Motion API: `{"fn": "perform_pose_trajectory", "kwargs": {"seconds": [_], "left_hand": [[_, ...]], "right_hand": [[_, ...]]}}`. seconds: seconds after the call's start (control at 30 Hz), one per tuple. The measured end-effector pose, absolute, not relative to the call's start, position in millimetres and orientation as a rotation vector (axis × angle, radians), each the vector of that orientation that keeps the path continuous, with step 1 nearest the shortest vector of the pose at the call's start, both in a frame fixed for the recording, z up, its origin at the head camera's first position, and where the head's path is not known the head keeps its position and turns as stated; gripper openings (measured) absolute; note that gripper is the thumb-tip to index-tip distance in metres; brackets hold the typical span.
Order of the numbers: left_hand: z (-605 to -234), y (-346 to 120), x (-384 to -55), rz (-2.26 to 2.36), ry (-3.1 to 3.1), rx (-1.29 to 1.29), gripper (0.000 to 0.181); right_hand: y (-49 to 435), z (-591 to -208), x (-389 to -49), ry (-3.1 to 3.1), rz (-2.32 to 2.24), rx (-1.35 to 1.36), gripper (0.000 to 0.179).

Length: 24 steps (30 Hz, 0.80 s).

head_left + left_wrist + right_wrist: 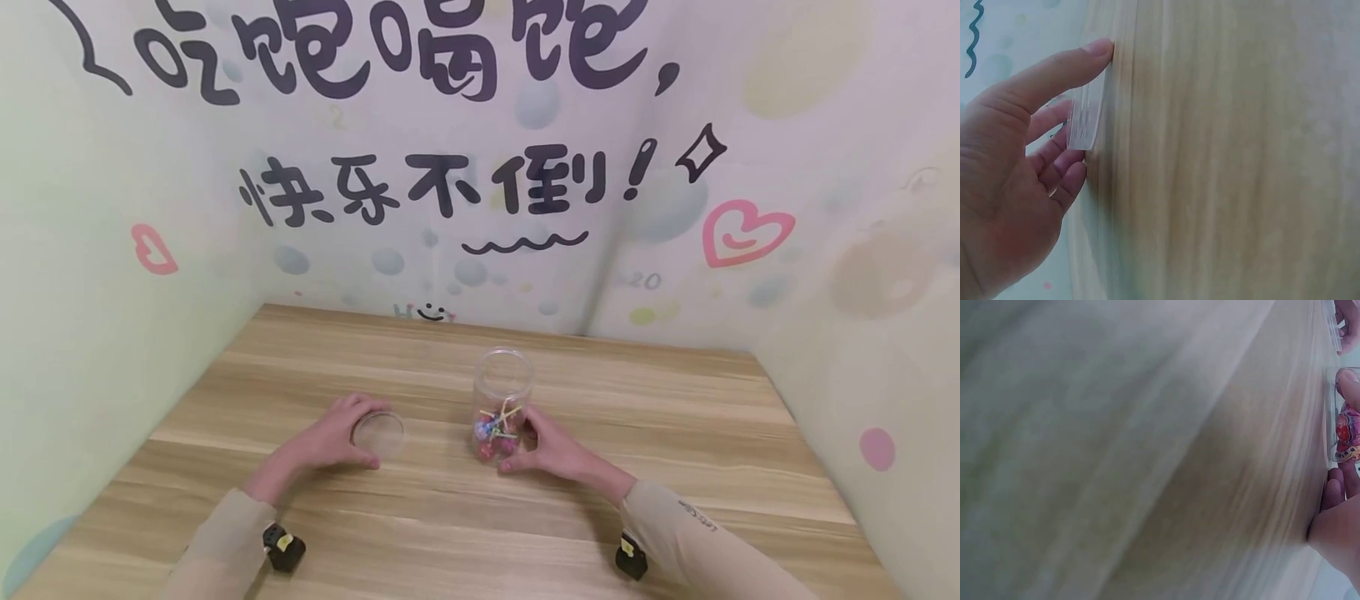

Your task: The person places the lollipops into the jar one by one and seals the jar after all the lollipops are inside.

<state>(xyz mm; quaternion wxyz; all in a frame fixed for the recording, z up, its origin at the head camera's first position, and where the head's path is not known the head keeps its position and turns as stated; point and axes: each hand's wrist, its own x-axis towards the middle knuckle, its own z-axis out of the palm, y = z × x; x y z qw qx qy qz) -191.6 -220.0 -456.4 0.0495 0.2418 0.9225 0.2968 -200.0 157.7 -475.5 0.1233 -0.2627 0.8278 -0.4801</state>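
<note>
A clear, round plastic jar (504, 375) stands upright and uncovered on the wooden table, with several wrapped lollipops (495, 433) at its bottom. My right hand (553, 448) holds the jar low on its right side, thumb in front and fingers behind; only part of this grip shows at the edge of the right wrist view. To the left, my left hand (333, 435) grips a round transparent lid (379, 437) by its rim. In the left wrist view, the thumb and fingers lie around the lid (1087, 122), close to the tabletop.
The wood-grain table (450, 542) runs back to a pale printed wall (435, 275) with lettering and hearts. Side walls flank it left and right. A small black device (284, 548) sits at the left wrist, another black device (631, 557) at the right wrist.
</note>
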Motion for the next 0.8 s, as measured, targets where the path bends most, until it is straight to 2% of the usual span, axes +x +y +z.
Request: {"fn": "perform_pose_trajectory", "kwargs": {"seconds": [0.47, 0.8], "left_hand": [[-445, -223, -196, 1.100, 2.708, 0.610, 0.080], [-429, -213, -203, 1.267, 2.634, 0.599, 0.080]], "right_hand": [[158, -475, -200, 2.404, -1.400, -0.730, 0.075], [158, -477, -200, 2.414, -1.401, -0.749, 0.066]]}}
